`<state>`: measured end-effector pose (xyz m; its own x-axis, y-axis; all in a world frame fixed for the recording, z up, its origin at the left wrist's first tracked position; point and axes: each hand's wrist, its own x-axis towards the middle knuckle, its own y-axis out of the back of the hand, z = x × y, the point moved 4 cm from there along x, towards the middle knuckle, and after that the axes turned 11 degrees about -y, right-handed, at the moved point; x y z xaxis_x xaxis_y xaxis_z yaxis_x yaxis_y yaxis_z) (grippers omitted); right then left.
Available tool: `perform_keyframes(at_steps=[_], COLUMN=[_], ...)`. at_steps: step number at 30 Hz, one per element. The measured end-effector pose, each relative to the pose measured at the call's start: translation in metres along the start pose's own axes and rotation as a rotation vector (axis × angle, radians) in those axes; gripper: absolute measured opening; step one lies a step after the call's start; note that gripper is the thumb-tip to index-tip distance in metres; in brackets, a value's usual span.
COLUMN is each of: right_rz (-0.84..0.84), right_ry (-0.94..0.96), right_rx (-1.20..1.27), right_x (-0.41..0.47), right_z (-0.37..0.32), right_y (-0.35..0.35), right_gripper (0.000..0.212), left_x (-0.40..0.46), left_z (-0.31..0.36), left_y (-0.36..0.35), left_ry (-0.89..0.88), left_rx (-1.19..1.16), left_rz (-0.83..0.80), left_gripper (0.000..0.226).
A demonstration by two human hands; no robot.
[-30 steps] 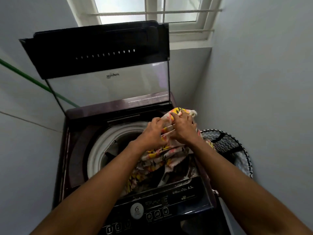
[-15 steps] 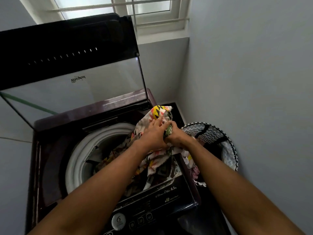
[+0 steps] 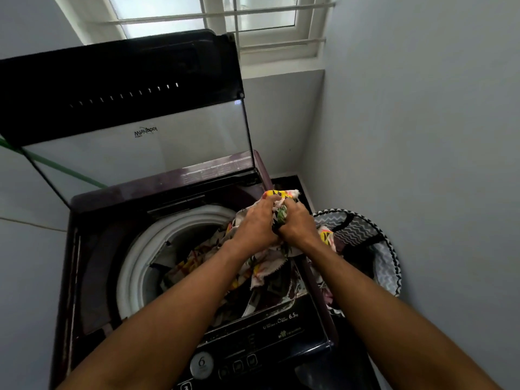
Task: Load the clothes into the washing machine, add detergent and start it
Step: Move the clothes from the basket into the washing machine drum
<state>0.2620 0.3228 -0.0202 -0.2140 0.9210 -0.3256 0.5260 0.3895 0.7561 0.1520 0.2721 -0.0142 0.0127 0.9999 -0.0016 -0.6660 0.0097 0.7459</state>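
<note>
A dark top-loading washing machine (image 3: 92, 249) stands with its glass lid (image 3: 135, 147) raised. Its white drum rim (image 3: 135, 263) rings the opening. A patterned cloth (image 3: 267, 274) in white, yellow and black hangs over the machine's right edge, part of it lying inside the drum. My left hand (image 3: 257, 223) and my right hand (image 3: 297, 223) grip the bunched top of this cloth side by side, above the machine's right rear corner. The control panel (image 3: 253, 350) with a round dial runs along the front.
A laundry basket (image 3: 363, 235) with a zigzag pattern sits on the floor right of the machine, against the grey wall. A window (image 3: 213, 12) is behind the lid. A green line (image 3: 64, 170) crosses the left wall.
The camera view has shifted slightly. Both hands stay clasped on the bunched cloth at the right rear of the machine, and more of the cloth now hangs into the drum than a second ago.
</note>
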Motion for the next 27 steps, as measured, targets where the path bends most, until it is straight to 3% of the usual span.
perform_keyframes(at_steps=[9, 16, 27], right_rz=[-0.022, -0.169, -0.331], right_ry=[0.253, 0.38, 0.472], right_rx=[0.191, 0.199, 0.151], right_x=[-0.019, -0.038, -0.065], right_z=[-0.072, -0.123, -0.158], right_y=[-0.014, -0.064, -0.138], right_gripper=[0.047, 0.056, 0.044], left_x=[-0.026, -0.081, -0.151], left_z=[-0.032, -0.072, -0.123], left_y=[0.057, 0.101, 0.115], left_ry=[0.068, 0.183, 0.366], left_rx=[0.008, -0.059, -0.051], left_rz=[0.041, 0.096, 0.117], left_gripper=[0.081, 0.083, 0.084])
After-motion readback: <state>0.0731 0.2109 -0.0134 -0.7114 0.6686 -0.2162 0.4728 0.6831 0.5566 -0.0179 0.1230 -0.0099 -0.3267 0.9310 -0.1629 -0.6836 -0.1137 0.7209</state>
